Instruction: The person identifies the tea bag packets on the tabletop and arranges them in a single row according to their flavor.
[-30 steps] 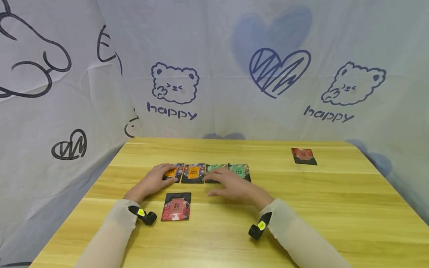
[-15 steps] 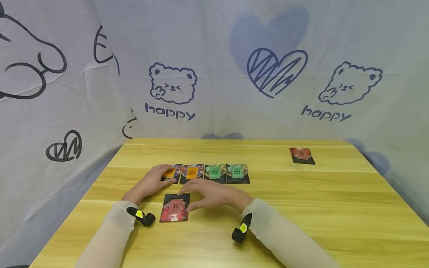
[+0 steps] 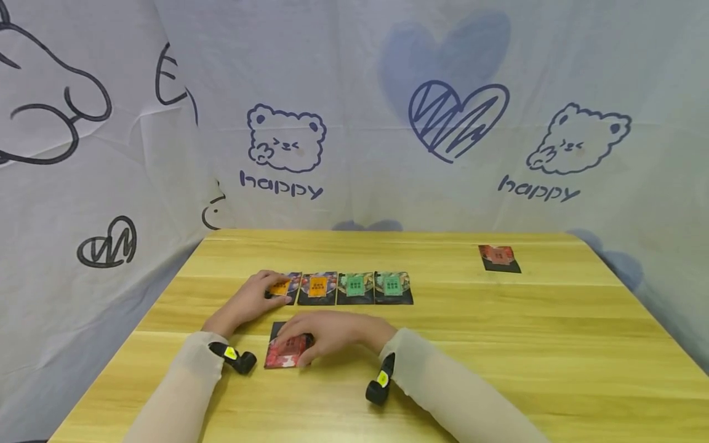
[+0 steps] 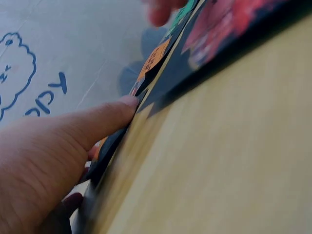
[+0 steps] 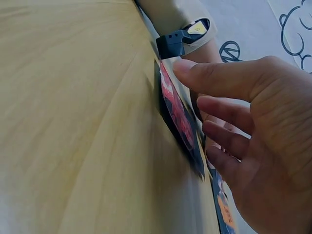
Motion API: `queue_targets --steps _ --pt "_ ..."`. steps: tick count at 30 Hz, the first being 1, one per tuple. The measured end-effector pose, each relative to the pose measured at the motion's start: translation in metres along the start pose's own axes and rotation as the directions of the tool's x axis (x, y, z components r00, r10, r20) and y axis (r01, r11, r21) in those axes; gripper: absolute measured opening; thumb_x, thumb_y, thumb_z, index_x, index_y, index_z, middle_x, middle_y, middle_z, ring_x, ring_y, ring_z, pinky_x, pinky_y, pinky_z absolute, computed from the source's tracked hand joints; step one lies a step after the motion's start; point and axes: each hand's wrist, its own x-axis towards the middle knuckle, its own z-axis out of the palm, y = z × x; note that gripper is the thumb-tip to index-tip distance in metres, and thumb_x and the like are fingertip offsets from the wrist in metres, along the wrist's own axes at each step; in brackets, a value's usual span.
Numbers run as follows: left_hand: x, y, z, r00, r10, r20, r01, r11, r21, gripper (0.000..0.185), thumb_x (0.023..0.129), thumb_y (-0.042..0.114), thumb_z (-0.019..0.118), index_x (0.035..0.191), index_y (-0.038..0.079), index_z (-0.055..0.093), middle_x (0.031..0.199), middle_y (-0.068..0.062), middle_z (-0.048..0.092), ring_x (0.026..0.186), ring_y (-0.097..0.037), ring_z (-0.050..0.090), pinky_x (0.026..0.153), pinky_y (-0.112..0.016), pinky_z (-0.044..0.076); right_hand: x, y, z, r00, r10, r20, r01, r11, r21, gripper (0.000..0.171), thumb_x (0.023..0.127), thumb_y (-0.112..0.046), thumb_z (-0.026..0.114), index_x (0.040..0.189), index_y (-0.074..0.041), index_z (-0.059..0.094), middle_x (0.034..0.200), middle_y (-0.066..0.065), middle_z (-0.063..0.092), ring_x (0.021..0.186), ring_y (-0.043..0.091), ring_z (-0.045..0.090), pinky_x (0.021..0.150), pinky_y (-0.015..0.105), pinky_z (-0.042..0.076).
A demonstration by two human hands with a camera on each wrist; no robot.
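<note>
My left hand point(image 3: 249, 303) rests on the leftmost orange-labelled packet point(image 3: 295, 284), its thumb along the lower edge; the fingers partly cover it. A second orange-labelled packet point(image 3: 317, 289) and two green-labelled packets point(image 3: 356, 289) continue the row to the right. Nearer me lies a flat black-and-red packet point(image 3: 274, 359). Over its right part hovers my right hand point(image 3: 329, 334), fingers loosely bent and thumb apart. In the right wrist view a gap shows between that hand's thumb point(image 5: 195, 73) and the red packet point(image 5: 178, 114), which lies flat.
Another red packet point(image 3: 500, 258) lies alone at the back right of the wood-grain table point(image 3: 471, 344). A white cloth point(image 3: 360, 172) with drawn bears and hearts hangs behind and to the left. Each wrist wears a small black camera point(image 3: 379, 389).
My right hand has moved left and towards me, from over the green packets to over the near red packet. The left hand has stayed on the leftmost packet.
</note>
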Motion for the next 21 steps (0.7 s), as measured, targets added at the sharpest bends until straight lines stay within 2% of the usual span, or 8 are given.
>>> queue_targets --steps 6,12,17,21 --pt "0.0001 -0.0039 0.001 1.0 -0.016 -0.011 0.015 0.998 -0.069 0.059 0.089 0.044 0.071 0.139 0.015 0.057 0.139 -0.019 0.045 0.128 -0.041 0.041 0.104 -0.061 0.034 0.0047 0.0002 0.0023 0.999 -0.015 0.035 0.016 1.0 -0.026 0.048 0.093 -0.031 0.069 0.14 -0.026 0.057 0.149 -0.011 0.043 0.138 0.005 0.032 0.113 0.025 0.023" --pt "-0.0005 -0.0031 0.001 0.999 -0.029 -0.016 0.028 0.997 -0.079 0.061 0.087 0.044 0.073 0.138 0.014 0.058 0.138 -0.02 0.046 0.127 -0.041 0.042 0.104 -0.062 0.034 0.0067 -0.0016 0.0026 0.997 -0.039 0.067 0.043 0.998 -0.056 0.041 0.094 -0.027 0.067 0.135 -0.025 0.062 0.151 -0.008 0.042 0.14 0.007 0.03 0.114 0.024 0.02" --pt "-0.0002 -0.0029 0.0013 0.999 -0.029 -0.02 0.028 0.997 -0.074 0.06 0.088 0.044 0.072 0.138 0.013 0.058 0.137 -0.02 0.047 0.127 -0.042 0.042 0.103 -0.062 0.034 0.0058 -0.0047 -0.0014 0.996 0.018 0.087 -0.009 0.995 -0.104 0.036 0.101 -0.023 0.057 0.135 -0.029 0.061 0.152 -0.013 0.038 0.141 0.008 0.028 0.116 0.025 0.016" --pt "-0.0001 -0.0028 0.0015 1.0 -0.024 -0.02 0.023 0.997 -0.07 0.061 0.088 0.044 0.072 0.138 0.013 0.057 0.137 -0.02 0.047 0.127 -0.042 0.042 0.103 -0.062 0.034 0.0037 -0.0061 -0.0044 0.994 0.058 0.095 -0.045 0.989 -0.141 0.042 0.1 -0.013 0.055 0.137 -0.031 0.059 0.152 -0.016 0.037 0.136 0.007 0.032 0.112 0.024 0.022"
